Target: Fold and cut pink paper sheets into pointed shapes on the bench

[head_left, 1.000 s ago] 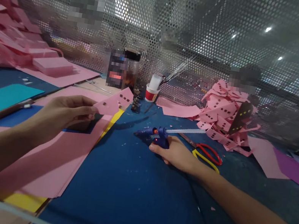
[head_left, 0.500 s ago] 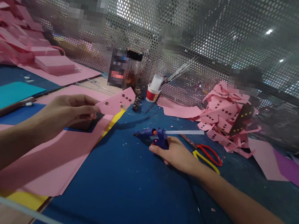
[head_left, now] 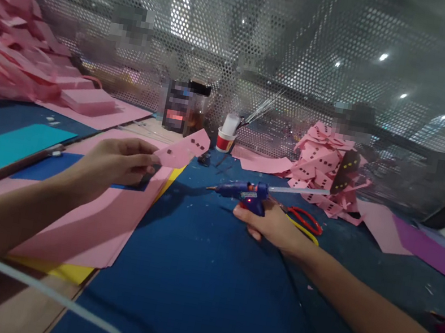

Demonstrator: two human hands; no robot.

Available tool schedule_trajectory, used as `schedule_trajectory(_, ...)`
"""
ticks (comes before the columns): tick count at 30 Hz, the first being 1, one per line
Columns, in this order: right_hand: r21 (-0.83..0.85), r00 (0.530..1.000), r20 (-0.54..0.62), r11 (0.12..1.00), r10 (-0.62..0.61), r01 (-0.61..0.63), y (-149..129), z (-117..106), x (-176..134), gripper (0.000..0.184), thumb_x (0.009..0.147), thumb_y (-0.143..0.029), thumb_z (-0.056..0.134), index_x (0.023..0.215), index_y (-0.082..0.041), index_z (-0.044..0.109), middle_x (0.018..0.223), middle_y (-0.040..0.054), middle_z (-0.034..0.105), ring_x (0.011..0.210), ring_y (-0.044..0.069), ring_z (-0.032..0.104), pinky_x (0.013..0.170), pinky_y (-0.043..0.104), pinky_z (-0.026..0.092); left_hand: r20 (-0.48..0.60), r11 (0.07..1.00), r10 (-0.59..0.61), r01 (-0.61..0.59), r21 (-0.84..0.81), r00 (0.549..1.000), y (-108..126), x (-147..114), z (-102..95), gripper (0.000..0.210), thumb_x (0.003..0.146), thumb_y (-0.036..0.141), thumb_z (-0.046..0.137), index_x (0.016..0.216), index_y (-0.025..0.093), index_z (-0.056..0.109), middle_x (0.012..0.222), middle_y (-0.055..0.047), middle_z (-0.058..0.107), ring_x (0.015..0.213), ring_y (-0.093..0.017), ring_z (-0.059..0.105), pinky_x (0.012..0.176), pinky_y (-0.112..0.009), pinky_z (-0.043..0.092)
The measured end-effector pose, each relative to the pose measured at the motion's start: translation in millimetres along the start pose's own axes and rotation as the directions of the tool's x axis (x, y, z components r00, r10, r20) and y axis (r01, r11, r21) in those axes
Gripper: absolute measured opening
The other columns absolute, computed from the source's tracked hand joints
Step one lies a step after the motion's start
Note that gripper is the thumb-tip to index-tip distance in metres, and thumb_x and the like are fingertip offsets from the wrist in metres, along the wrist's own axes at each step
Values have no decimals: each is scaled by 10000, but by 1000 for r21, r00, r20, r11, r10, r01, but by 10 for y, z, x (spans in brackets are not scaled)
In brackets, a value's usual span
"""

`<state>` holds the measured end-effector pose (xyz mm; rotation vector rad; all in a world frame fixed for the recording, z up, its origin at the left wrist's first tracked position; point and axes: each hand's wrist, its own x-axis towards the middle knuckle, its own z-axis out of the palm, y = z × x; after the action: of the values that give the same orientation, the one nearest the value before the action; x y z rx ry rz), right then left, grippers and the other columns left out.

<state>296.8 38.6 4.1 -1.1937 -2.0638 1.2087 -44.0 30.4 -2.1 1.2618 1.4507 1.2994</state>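
Between the thumb and fingers of my left hand [head_left: 120, 163] is a pink paper strip [head_left: 184, 150] with small dark squares on it. It is held over a stack of pink paper sheets [head_left: 86, 228]. My right hand [head_left: 268, 220] is wrapped round the handle of a blue glue gun [head_left: 244, 190]. A small red light glows on the gun, and a clear glue stick [head_left: 299, 191] sticks out of its back. The nozzle points left, toward the strip but apart from it. Behind that hand lie scissors [head_left: 305, 221] with red and yellow handles, partly hidden.
A pink paper pile with dark squares [head_left: 318, 160] stands at the back right, and a larger pink paper heap [head_left: 4, 36] at the left. A red and white cup [head_left: 225, 140] holds thin sticks. Perforated metal [head_left: 236, 37] closes off the back. A white cord [head_left: 33, 288] crosses the lower left.
The glue gun has been raised off the table and levelled, with its nozzle turned further left. My left hand still holds the strip, and the view has shifted slightly.
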Motion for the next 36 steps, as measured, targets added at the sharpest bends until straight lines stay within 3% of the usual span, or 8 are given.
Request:
schedule_trajectory(6,71,988,-127,993,-86,96,-64,116,-417,325,875,-512,657,883,-191,608,499,-77,456,432,81,411,486,229,350,138,993,108,-115,40,984,84,-172,184,347,718,418,819,948,175,727,762,-18,668,699,-119,582,574,-186,407)
schedule_trajectory(12,73,969,-187,981,-164,180,-250,266,-734,327,888,-516,637,897,-192,593,569,-63,474,452,81,424,485,232,371,248,966,246,-258,20,937,190,-364,308,281,733,392,785,920,190,732,755,-18,691,686,-136,598,595,-219,410)
schedule_trajectory(21,-32,949,-280,989,-146,142,-258,408,-731,343,901,-529,604,901,-187,625,518,-66,464,463,97,442,504,232,389,314,956,289,-293,-35,904,194,-466,393,264,715,401,804,859,194,727,769,-13,690,718,-157,629,703,-275,468)
schedule_trajectory(31,-156,935,-312,980,-171,127,-186,462,-751,382,905,-567,583,946,-191,635,640,-29,545,507,118,513,527,264,437,363,959,278,-277,-56,890,191,-506,455,291,727,399,805,887,170,725,757,-8,674,725,-150,594,712,-275,447)
schedule_trajectory(36,-244,918,-323,958,-229,153,-174,491,-752,359,921,-538,570,1061,-219,661,789,25,651,656,170,578,596,299,481,363,962,268,-266,-58,892,206,-524,469,286,719,395,813,869,170,722,727,-2,673,719,-147,589,696,-265,435)
